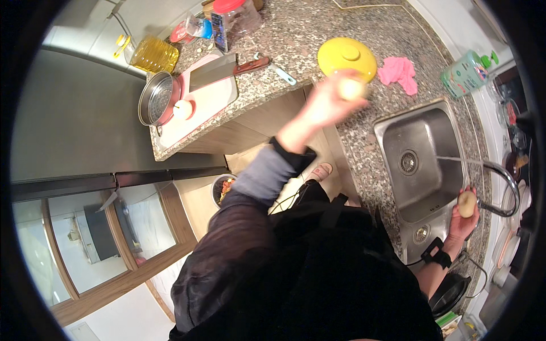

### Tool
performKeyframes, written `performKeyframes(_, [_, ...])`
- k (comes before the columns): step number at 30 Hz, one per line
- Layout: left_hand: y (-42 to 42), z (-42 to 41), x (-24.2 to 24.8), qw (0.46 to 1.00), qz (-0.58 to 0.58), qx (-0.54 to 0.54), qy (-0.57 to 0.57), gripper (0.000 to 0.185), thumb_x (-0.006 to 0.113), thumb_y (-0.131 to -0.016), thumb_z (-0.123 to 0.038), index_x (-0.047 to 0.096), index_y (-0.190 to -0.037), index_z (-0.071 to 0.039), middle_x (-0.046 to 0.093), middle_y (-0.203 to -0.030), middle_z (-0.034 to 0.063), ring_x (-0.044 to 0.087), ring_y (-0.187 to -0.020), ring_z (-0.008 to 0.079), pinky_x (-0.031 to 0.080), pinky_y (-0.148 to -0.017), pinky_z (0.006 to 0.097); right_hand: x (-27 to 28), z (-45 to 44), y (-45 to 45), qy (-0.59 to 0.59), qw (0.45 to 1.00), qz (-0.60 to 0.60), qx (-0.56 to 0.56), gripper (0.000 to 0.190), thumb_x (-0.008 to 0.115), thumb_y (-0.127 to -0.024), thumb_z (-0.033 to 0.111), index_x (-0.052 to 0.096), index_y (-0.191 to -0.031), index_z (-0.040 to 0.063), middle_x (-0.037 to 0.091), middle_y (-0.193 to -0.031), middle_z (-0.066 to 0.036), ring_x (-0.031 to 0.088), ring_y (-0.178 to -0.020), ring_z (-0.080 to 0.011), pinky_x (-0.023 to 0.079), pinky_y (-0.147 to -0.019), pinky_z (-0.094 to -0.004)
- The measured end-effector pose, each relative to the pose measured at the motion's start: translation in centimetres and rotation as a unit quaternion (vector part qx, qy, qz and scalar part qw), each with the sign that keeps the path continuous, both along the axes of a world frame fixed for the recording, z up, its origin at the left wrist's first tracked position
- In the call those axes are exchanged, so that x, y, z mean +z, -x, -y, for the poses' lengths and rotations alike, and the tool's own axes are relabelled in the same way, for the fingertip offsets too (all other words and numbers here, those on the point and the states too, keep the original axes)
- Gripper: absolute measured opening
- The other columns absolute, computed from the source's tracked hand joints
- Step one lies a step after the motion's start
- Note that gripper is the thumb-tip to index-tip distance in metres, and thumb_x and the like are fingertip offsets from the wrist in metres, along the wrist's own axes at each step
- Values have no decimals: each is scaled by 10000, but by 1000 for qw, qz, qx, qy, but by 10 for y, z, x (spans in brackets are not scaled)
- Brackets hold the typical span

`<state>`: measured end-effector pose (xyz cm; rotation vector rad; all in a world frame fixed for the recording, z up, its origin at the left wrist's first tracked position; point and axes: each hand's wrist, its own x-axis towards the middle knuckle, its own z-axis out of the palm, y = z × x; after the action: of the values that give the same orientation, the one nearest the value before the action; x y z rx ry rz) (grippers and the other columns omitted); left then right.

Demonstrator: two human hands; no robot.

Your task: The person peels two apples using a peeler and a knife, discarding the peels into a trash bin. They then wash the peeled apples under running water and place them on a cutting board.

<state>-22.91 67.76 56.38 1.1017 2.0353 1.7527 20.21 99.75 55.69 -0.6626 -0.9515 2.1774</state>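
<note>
My left hand (330, 102), blurred, is closed around a pale round fruit (350, 88) just in front of a yellow lid (347, 57). At the tap end of the sink (388, 170), my right hand (463, 217) holds another pale round fruit (467, 203) with a dimple, beside the curved chrome faucet (507, 170). A thin stream of water runs from the faucet into the basin. On the pink cutting board (213, 102) rest a pale fruit with a stem (183, 109) and a cleaver (215, 72) with a wooden handle. A peeler (281, 73) lies beside the cleaver.
A metal steamer pot (158, 100) overlaps the board's edge, near an oil bottle (153, 55). A phone (219, 33) stands behind the cleaver. A pink cloth (399, 73) and a green pump bottle (465, 74) are behind the sink. A bin (217, 187) stands on the floor.
</note>
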Motion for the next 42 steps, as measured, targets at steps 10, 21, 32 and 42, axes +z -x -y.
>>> performKeyframes(10, [167,282,-108,807,-146,533,208,665,847,-668,-165,520,-1221,7,551,-1140,164,558,-1069,304,446,-967,365,-9,31,10,48,998,51,0,540,485,-949,262,371,-1418,21,465,-1391,-170,476,-1263,-324,599,-779,-365])
performKeyframes(21, [186,317,-120,910,-43,381,157,396,819,-662,-10,639,-1013,30,693,-831,122,672,-732,208,563,-666,306,11,176,30,202,969,8,-142,593,469,-944,363,387,-1388,-21,499,-1346,-186,518,-1193,-365,532,-918,-406])
performKeyframes(32, [171,303,-125,913,48,395,88,632,774,-713,0,472,-1268,-12,603,-1086,194,630,-910,379,571,-835,432,9,160,64,245,920,-237,-196,509,549,-929,343,480,-1296,-4,519,-1311,-201,505,-1215,-385,544,-881,-436])
performKeyframes(42, [47,60,41,996,-50,68,23,395,603,-922,-61,489,-1289,26,563,-1261,155,532,-1172,230,425,-1019,346,-6,15,132,228,943,-95,-223,428,571,-929,371,504,-1166,20,601,-1075,-168,645,-939,-345,583,-692,-349])
